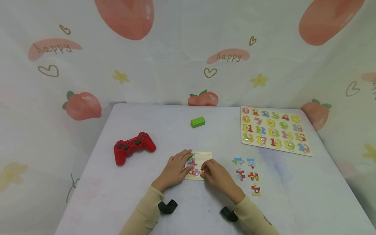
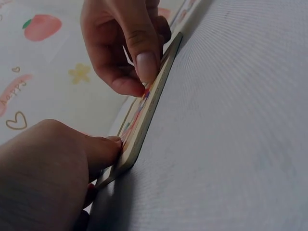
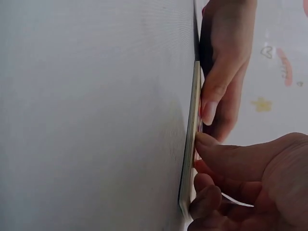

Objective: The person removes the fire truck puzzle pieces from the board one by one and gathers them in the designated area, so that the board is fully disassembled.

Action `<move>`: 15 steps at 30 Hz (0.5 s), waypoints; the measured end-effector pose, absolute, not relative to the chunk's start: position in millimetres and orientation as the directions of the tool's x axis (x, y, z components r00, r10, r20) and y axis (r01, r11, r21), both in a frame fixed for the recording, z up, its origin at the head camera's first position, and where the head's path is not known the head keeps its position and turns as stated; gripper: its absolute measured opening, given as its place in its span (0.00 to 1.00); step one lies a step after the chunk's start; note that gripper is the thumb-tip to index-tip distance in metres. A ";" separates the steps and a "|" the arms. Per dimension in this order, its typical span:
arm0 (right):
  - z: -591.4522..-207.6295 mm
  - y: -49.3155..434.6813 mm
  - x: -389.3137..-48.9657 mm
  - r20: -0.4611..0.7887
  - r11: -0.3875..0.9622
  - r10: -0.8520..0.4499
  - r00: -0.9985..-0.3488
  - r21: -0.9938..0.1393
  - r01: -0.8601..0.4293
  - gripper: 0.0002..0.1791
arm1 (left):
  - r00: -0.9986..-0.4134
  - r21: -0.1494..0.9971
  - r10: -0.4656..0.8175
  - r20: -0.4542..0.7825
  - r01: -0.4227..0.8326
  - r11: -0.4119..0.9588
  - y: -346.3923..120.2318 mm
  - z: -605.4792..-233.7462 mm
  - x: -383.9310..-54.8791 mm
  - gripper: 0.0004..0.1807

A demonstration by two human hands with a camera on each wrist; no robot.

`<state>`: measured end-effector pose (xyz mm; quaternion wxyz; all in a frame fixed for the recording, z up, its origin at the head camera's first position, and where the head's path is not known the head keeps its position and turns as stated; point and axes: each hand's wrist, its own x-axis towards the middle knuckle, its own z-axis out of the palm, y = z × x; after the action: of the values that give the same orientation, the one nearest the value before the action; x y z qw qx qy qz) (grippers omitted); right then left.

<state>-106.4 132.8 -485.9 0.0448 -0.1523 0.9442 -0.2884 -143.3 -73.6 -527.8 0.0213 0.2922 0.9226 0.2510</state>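
Observation:
A square wooden puzzle board (image 1: 202,157) lies on the table, with colourful jigsaw pieces (image 1: 196,173) set along its left and lower sides. Across its left edge rests my left hand (image 1: 174,169), fingers extended and thumb pressing the pieces; the left wrist view shows that thumb (image 2: 103,149) on the board's face. My right hand (image 1: 218,176) pinches a small puzzle piece at the lower right of the board, thumb against bent fingers. Most of that piece is hidden by the fingertips. In the right wrist view the right thumb (image 3: 226,156) is right at the board's edge.
Several loose puzzle pieces (image 1: 240,175) lie right of the board. Behind them is a number puzzle board (image 1: 276,130). A green block (image 1: 198,122) sits toward the back, and a red game controller (image 1: 133,147) at left. A printed cloth (image 1: 170,65) hangs behind the table.

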 end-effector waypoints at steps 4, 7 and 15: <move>-485.4 131.6 -106.3 0.011 0.791 -0.303 -0.953 -0.555 -0.257 0.10 | -0.827 0.475 0.551 0.110 0.530 0.702 -73.2 -528.1 -143.2 0.30; -485.0 131.2 -106.7 0.007 0.794 -0.292 -0.956 -0.555 -0.247 0.11 | -0.828 0.483 0.551 0.105 0.527 0.699 -73.4 -527.5 -142.8 0.30; -483.6 129.6 -111.4 -0.026 0.748 -0.293 -0.956 -0.629 -0.212 0.08 | -0.829 0.490 0.548 0.112 0.526 0.695 -74.3 -529.0 -143.3 0.31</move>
<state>-111.4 129.6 -483.6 0.0616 -0.1354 0.9329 -0.3279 -143.3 -74.3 -529.0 0.0214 0.2919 0.9204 0.2592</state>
